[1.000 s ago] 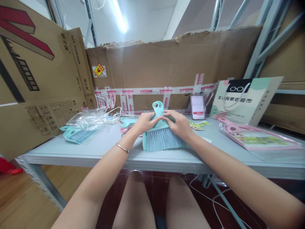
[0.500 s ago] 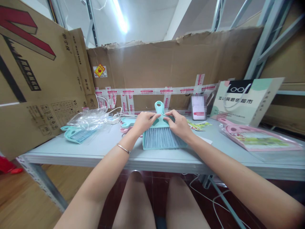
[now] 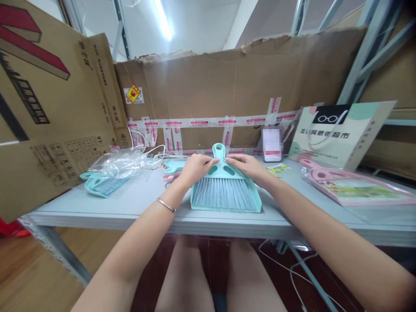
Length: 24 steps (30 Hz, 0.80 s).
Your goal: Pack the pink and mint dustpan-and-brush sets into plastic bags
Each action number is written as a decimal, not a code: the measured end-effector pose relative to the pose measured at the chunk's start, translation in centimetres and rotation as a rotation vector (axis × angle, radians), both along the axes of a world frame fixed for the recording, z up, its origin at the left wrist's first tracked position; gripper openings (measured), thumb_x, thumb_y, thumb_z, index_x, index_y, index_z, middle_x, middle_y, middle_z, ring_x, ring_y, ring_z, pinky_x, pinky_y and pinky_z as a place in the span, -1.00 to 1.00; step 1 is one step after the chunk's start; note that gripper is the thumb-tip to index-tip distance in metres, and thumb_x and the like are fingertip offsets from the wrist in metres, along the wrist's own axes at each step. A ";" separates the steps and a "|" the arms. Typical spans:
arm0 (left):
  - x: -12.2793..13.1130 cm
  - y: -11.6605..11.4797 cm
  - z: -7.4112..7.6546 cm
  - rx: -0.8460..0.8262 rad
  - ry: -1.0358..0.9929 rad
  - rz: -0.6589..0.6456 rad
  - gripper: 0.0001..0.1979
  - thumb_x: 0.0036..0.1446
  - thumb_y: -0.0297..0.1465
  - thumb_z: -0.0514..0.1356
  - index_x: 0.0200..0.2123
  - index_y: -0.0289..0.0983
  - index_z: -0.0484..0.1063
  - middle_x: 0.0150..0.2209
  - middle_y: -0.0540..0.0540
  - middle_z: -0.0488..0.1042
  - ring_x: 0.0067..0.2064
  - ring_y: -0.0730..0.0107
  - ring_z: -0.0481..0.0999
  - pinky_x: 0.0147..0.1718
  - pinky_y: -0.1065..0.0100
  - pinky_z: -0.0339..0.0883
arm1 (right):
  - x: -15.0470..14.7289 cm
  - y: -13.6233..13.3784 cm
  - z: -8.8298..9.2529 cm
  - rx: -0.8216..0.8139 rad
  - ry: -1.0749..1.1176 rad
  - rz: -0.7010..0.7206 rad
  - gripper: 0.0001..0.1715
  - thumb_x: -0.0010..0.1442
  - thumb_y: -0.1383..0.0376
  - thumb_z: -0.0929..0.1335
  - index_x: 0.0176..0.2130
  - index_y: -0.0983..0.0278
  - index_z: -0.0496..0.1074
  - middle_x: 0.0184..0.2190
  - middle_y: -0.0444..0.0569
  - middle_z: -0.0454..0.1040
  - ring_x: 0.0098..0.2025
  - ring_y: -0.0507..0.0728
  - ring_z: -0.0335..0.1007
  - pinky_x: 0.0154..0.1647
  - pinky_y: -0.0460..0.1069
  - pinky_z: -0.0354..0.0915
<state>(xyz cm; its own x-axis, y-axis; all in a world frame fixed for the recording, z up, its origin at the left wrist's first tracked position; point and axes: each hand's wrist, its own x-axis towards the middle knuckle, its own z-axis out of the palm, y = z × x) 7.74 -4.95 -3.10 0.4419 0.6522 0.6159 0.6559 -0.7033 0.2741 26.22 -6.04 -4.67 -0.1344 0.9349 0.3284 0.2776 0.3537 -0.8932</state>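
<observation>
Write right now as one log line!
left hand: at teal handle; right hand: at teal handle, opposite side; brush: nested in dustpan; dustpan: on table

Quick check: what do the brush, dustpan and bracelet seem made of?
Brush: probably smooth moulded plastic, evenly teal, with thin blue-grey bristles, likely synthetic.
Dustpan: likely plastic too, same teal, thin moulded rim.
Bracelet: apparently polished metal, given its silvery shine.

On a table (image 3: 152, 201), the left hand (image 3: 197, 169) and right hand (image 3: 249, 167) touch opposite sides of a teal brush (image 3: 223, 193) below its handle. The brush sits in a teal dustpan (image 3: 225, 209), bristles toward the person. Rightward are a phone (image 3: 272, 145), a paper bag (image 3: 331, 145) and a pink dustpan (image 3: 354, 198).
</observation>
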 end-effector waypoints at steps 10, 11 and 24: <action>-0.4 0.3 -0.4 -0.134 0.052 0.034 -0.52 0.14 -0.20 0.01 -0.75 -0.29 0.28 -0.71 0.09 0.02 -0.60 0.54 -0.04 -0.55 0.40 -0.18 | -0.7 0.4 -0.5 -0.269 0.117 0.136 -0.70 0.02 0.13 0.35 -0.26 0.24 0.50 -0.32 -0.03 0.52 -0.34 0.09 0.39 -0.33 -0.02 0.28; -0.5 0.2 -0.3 -0.152 0.056 0.046 -0.52 0.14 -0.20 0.01 -0.75 -0.29 0.27 -0.71 0.09 0.04 -0.60 0.54 -0.03 -0.55 0.40 -0.17 | -0.7 0.6 -0.6 -0.301 0.151 0.158 -0.70 0.01 0.12 0.36 -0.28 0.24 0.50 -0.35 -0.03 0.52 -0.37 0.08 0.38 -0.34 -0.03 0.27; -1.3 1.6 -2.1 -0.901 -0.125 -0.086 -0.57 0.11 -0.10 -0.04 -0.63 -0.21 0.37 -0.67 0.05 0.11 -0.58 0.48 0.06 -0.59 0.40 0.00 | -1.4 2.3 -2.8 -0.682 0.612 0.489 -0.52 -0.12 0.08 0.46 -0.19 0.25 0.50 -0.42 -0.04 0.53 -0.39 0.10 0.44 -0.22 0.00 0.29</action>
